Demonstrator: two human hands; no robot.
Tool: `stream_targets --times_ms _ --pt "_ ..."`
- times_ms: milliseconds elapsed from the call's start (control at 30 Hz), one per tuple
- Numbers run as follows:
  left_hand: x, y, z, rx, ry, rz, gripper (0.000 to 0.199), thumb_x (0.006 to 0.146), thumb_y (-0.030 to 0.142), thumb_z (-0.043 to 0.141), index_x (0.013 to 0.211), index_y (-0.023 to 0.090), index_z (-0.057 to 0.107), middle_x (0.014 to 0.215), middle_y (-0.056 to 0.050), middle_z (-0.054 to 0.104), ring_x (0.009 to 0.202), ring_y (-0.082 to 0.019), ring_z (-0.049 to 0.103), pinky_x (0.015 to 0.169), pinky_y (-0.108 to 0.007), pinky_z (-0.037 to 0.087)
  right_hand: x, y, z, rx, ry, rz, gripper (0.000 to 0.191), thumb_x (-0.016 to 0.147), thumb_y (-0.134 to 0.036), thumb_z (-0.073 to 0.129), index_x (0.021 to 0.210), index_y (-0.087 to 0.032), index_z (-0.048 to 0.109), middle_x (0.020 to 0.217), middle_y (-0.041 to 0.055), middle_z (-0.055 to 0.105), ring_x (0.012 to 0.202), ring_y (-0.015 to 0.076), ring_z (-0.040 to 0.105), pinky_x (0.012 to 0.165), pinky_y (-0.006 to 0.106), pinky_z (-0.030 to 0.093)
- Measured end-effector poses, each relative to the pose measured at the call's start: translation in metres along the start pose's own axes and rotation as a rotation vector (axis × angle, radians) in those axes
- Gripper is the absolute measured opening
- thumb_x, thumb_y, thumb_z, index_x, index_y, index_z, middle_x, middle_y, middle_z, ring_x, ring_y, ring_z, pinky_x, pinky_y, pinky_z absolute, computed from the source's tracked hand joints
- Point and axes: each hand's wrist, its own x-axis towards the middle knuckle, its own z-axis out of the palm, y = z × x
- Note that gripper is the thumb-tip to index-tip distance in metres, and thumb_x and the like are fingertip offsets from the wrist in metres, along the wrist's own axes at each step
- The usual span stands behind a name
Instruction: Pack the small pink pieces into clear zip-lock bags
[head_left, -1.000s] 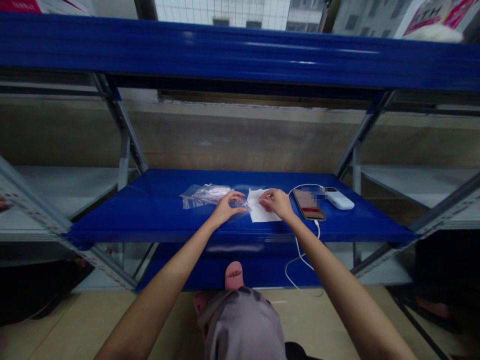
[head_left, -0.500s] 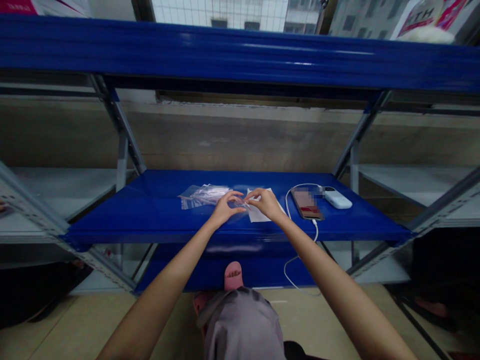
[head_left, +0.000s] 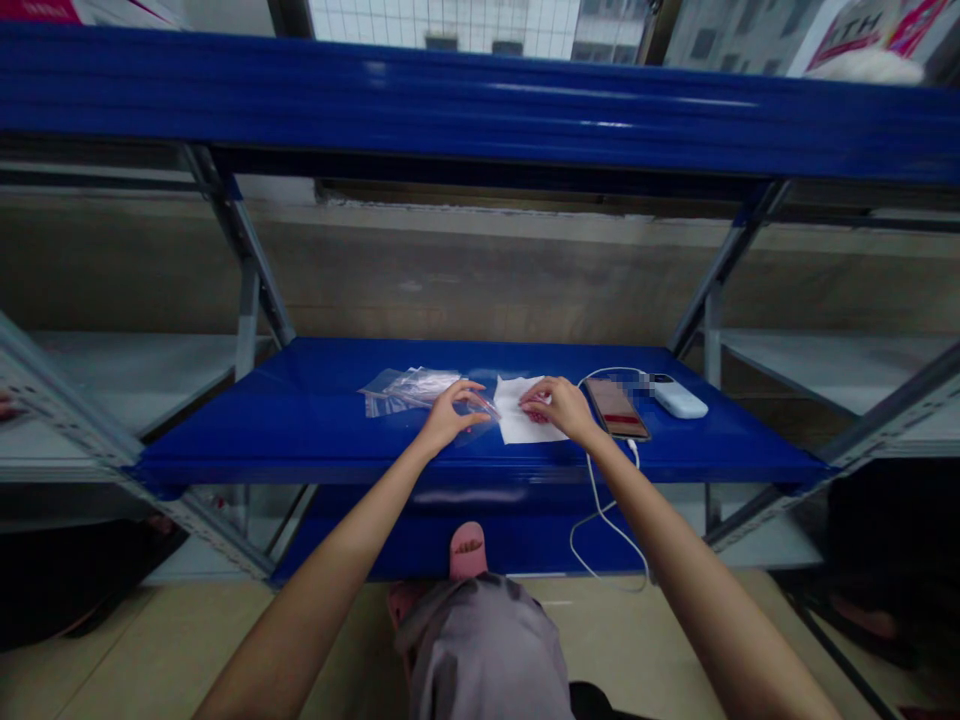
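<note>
My left hand [head_left: 445, 417] is closed round a clear plastic bag [head_left: 482, 404], thumb and fingers curved about its mouth. A few tiny reddish specks show by the bag. To the right lies a white sheet of paper [head_left: 513, 422] on the blue shelf. My right hand [head_left: 564, 406] is over this sheet, its fingertips pinched together down at some small red pieces [head_left: 535, 412]. What sits between those fingertips is too small to make out. Just left of my left hand, several clear zip bags [head_left: 405, 390] lie in a loose pile.
A phone [head_left: 616, 408] and a pale blue power bank [head_left: 679, 397] lie right of the paper, with a white cable [head_left: 594, 490] hanging over the edge of the blue shelf [head_left: 247, 440]. A blue beam [head_left: 480, 110] crosses above. Metal posts stand at both sides.
My right hand has left the bag and moved right, down over the paper at the red pieces. My left hand keeps the bag in nearly the same place. The hanging cable has shifted.
</note>
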Motion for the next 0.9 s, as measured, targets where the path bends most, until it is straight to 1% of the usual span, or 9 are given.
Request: stream_targets --times_ms 100,200,333,433,567,667,767,833,900 --pt "-0.001 -0.001 -0.001 0.005 0.007 -0.013 0.050 0.058 0.027 0.073 0.102 0.014 0.052 0.083 -0.005 0.062 0.075 -0.017 0.059 0.041 -0.017 0.043 -0.010 0.018 0.001 -0.144 -0.080 -0.048 0.013 0.075 -0.029 0.064 0.085 -0.028 0.071 0.099 0.0015 0.067 0.089 0.0186 0.056 0.073 0.027 0.039" --pt "-0.001 -0.001 0.000 0.007 0.015 -0.024 0.050 0.058 0.028 0.073 0.103 0.014 0.052 0.084 -0.005 0.062 0.074 -0.017 0.059 0.040 -0.016 0.042 -0.015 0.026 0.006 -0.178 -0.068 -0.049 0.014 0.077 -0.031 0.063 0.088 -0.029 0.071 0.103 0.0013 0.066 0.090 0.0191 0.053 0.073 0.028 0.036" --pt "-0.002 -0.002 0.001 0.011 -0.006 -0.037 0.049 0.059 0.028 0.072 0.102 0.015 0.052 0.084 -0.004 0.062 0.071 -0.015 0.059 0.040 -0.015 0.042 -0.014 0.025 0.013 -0.208 -0.018 -0.067 0.013 0.076 -0.034 0.063 0.085 -0.030 0.071 0.104 0.0006 0.065 0.094 0.0208 0.050 0.073 0.030 0.032" --pt "-0.003 -0.002 0.000 0.019 0.000 -0.042 0.048 0.060 0.027 0.072 0.102 0.015 0.053 0.083 -0.004 0.063 0.073 -0.015 0.059 0.040 -0.015 0.043 -0.013 0.023 0.015 -0.243 -0.023 -0.100 0.010 0.077 -0.030 0.063 0.082 -0.029 0.071 0.103 0.0014 0.064 0.095 0.0214 0.049 0.074 0.031 0.029" --pt "-0.003 -0.002 0.000 0.037 0.011 -0.049 0.046 0.061 0.026 0.072 0.102 0.015 0.053 0.084 -0.004 0.063 0.075 -0.016 0.060 0.040 -0.015 0.043 -0.015 0.021 0.017 -0.240 -0.003 -0.096 0.012 0.078 -0.029 0.060 0.082 -0.025 0.071 0.100 0.0039 0.064 0.094 0.0215 0.049 0.074 0.032 0.029" --pt "-0.004 -0.002 0.000 0.032 0.008 -0.048 0.047 0.061 0.025 0.072 0.103 0.015 0.053 0.084 -0.004 0.064 0.074 -0.015 0.060 0.040 -0.015 0.043 -0.014 0.017 0.017 -0.141 0.047 -0.064 0.013 0.078 -0.031 0.059 0.081 -0.024 0.070 0.099 0.0038 0.066 0.091 0.0206 0.051 0.075 0.032 0.032" --pt "-0.004 -0.001 0.001 0.027 -0.003 -0.044 0.049 0.059 0.025 0.073 0.102 0.014 0.053 0.083 -0.004 0.063 0.073 -0.015 0.060 0.039 -0.014 0.043 -0.008 0.006 0.016 0.110 0.127 -0.025 0.015 0.079 -0.030 0.057 0.080 -0.022 0.070 0.094 0.0033 0.068 0.087 0.0175 0.056 0.077 0.029 0.037" --pt "-0.004 -0.001 0.002 0.019 -0.015 -0.045 0.050 0.059 0.026 0.073 0.103 0.014 0.052 0.084 -0.004 0.063 0.073 -0.015 0.059 0.039 -0.014 0.042 -0.003 -0.004 0.015 0.272 0.140 -0.046 0.014 0.079 -0.029 0.057 0.079 -0.022 0.069 0.090 0.0028 0.068 0.086 0.0158 0.059 0.078 0.027 0.040" --pt "-0.004 -0.001 0.003 0.013 -0.020 -0.046 0.050 0.059 0.026 0.073 0.104 0.015 0.052 0.084 -0.004 0.062 0.071 -0.015 0.059 0.039 -0.015 0.043 0.001 -0.016 0.013 0.343 0.115 -0.097 0.012 0.078 -0.029 0.059 0.079 -0.023 0.069 0.089 0.0017 0.069 0.085 0.0150 0.060 0.079 0.026 0.041"
